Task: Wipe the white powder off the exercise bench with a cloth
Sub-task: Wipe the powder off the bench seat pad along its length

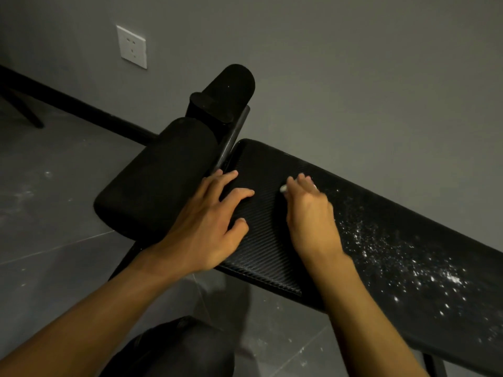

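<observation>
the step in hand looks like the wipe itself. the cloth (283, 189) sits on the bench (258, 164) at the left edge of the powder (435, 276). the powder lies scattered over the pad to the right of the right hand (310, 213) and is thickest at the far right. the ribbed end under both hands looks mostly clean.

to do it well, i judge the cloth should be pressed flat and drawn in long, overlapping strokes along the pad. that would gather the grains into one heap rather than flick them off, since specks already dot the floor (54, 213). a bunched cloth covers little, so opening it out would help. the ribs may trap powder, so stroking along them seems wise.

the right hand is closed over the cloth, with its fingers curled down on it. only small white bits show at the fingertips; the rest is hidden under the hand. the left hand (209, 227) lies open, fingers spread flat on the pad just beside the roller (163, 172). it seems to steady the bench and holds nothing. the two hands are near but apart.
</observation>
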A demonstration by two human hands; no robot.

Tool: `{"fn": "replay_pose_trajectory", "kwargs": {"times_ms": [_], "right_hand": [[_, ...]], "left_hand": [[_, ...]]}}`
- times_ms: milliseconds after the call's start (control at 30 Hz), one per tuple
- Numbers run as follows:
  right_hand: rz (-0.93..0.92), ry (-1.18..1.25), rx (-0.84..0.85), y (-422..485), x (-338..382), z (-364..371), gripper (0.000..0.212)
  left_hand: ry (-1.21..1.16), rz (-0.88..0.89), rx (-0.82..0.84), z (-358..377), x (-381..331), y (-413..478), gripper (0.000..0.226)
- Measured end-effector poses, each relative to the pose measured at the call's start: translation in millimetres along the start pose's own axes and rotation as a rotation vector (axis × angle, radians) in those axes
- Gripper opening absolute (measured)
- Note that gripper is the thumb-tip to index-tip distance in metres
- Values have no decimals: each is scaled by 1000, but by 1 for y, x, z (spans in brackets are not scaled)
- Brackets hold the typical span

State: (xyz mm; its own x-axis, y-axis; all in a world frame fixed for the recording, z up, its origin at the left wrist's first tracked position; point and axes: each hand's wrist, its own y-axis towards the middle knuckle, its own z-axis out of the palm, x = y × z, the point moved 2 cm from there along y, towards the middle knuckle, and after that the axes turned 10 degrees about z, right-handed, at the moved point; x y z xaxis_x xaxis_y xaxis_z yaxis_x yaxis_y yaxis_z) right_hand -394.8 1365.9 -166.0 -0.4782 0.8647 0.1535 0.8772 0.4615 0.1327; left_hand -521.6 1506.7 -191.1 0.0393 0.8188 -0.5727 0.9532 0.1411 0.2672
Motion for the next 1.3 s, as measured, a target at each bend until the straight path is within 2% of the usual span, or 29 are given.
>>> {"fn": "replay_pose_trajectory", "kwargs": {"times_ms": [133,300,400,533,600,700,767,900,967,1067,1167,1300], "right_hand": [[98,4,-25,25,5,5,39],[-40,94,-25,-15,11,3,42],[-32,36,-9,32,5,6,37],[71,133,-30,70,13,6,25],[30,104,-32,54,17,5,32],[-150,98,20,5,22,1,49],[-211,81,48,0,21,2,51],[-73,63,7,38,18,7,34],[-62,96,0,32,25,7,39],[-166,52,23,-18,24,1,49],[-190,-3,18,-75,8,-5,68],[-138,9,-53,-71,-11,-3,59]], "left_hand": [[-21,12,-10,0,1,-1,53],[-31,20,-37,2,4,0,53],[-23,23,-33,2,5,1,51],[-7,22,-4,1,4,-1,56],[-1,17,2,1,5,-2,56],[24,18,8,4,6,-2,57],[35,4,8,5,7,-2,58],[49,6,14,4,6,-1,61],[49,1,21,3,7,-1,61],[32,-11,30,3,9,0,57],[45,2,28,2,9,2,53],[111,-1,42,0,4,2,54]]}}
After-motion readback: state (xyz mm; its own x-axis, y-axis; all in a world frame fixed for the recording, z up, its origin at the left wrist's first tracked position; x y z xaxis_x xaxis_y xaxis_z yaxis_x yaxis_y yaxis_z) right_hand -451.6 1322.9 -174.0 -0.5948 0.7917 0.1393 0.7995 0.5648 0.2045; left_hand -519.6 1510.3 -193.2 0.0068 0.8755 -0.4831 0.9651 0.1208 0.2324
